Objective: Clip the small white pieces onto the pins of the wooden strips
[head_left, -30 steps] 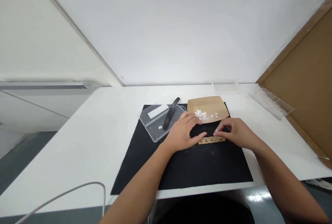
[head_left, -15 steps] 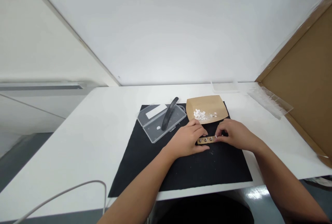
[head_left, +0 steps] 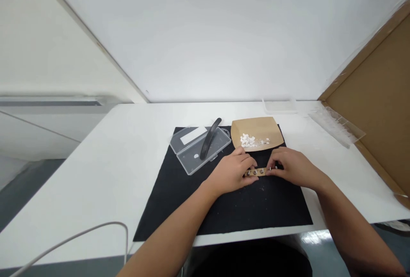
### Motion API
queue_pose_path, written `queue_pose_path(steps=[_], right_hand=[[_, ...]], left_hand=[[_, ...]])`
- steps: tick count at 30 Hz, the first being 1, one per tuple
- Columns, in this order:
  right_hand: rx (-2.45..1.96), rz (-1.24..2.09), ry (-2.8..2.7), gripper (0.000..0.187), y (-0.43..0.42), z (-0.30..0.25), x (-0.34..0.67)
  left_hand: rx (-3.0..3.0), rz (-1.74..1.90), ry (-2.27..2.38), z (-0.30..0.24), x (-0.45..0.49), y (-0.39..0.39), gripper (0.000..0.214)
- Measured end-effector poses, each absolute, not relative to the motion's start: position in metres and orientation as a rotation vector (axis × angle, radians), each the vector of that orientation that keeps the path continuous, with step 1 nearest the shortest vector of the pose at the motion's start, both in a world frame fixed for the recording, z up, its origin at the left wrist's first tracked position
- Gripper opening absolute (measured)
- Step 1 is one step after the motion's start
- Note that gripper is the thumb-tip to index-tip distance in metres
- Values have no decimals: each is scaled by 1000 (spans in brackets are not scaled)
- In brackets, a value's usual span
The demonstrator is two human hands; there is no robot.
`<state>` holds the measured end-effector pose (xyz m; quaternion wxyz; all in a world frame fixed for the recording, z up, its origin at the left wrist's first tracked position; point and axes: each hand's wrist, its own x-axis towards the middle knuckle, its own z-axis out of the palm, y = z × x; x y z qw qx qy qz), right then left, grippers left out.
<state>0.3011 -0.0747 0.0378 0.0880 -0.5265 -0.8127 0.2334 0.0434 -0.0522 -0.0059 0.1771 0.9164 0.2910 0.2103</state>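
Note:
A small tan strip [head_left: 258, 172] lies on the black mat [head_left: 237, 213], with several round metal-looking fittings and small white bits along it. My left hand [head_left: 231, 172] grips the strip's left part, fingers along the far edge and thumb along the near one. At its right end, the thumb and fingertips of my right hand [head_left: 294, 168] are pinched together. A tiny white piece [head_left: 270, 168] shows at those fingertips; its kind is too small to tell. The fingers partly cover both ends of the strip.
Beyond my hands a brown paper tray [head_left: 265, 128] holds small white pieces [head_left: 248, 141]. Left of it, a black curved handle [head_left: 209, 139] rests on an open clear plastic case [head_left: 192, 164]. A compartmented clear box [head_left: 339, 127] stands right, beside cardboard [head_left: 381, 97]. A cable [head_left: 80, 231] crosses the front left.
The view has shifted very slightly. My left hand stays on the strip and my right fingertips stay pinched at its right end; nothing has been visibly let go.

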Motion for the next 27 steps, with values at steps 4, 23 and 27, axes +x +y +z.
queue_pose_path(steps=[4,23,27], right_hand=[[-1597,732,-2405,7,-75,38,303],[-1612,724,-2422,6,-80,38,300],[-1623,712,-2405,2,-80,39,302]], left_hand=[[2586,588,817,-6,43,-52,23],[2604,595,829,-4,44,-54,23],[2599,581,835,-4,44,-55,23]])
